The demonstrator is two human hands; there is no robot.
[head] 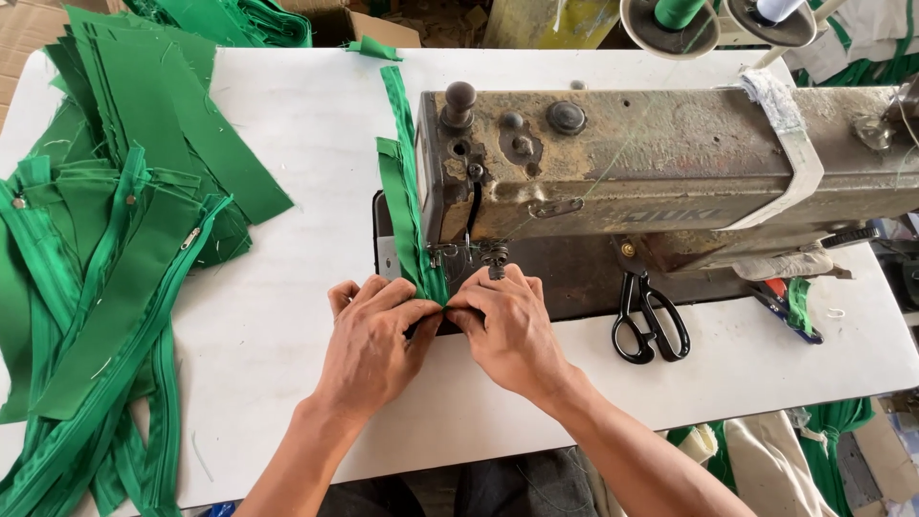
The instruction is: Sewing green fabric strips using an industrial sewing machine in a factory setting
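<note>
A narrow green fabric strip (410, 206) runs from the far table edge down past the needle of an old, worn sewing machine (661, 158). My left hand (375, 337) and my right hand (505, 325) meet just in front of the presser foot (495, 258), fingertips pinching the near end of the strip between them. Both hands rest on the white table (287, 144). The strip's near end is mostly hidden under my fingers.
A large pile of green fabric pieces and zippers (105, 258) covers the table's left side. Black scissors (649, 318) lie right of the machine base. Thread spools (678, 13) stand behind the machine. More green cloth (230, 19) lies beyond the far edge.
</note>
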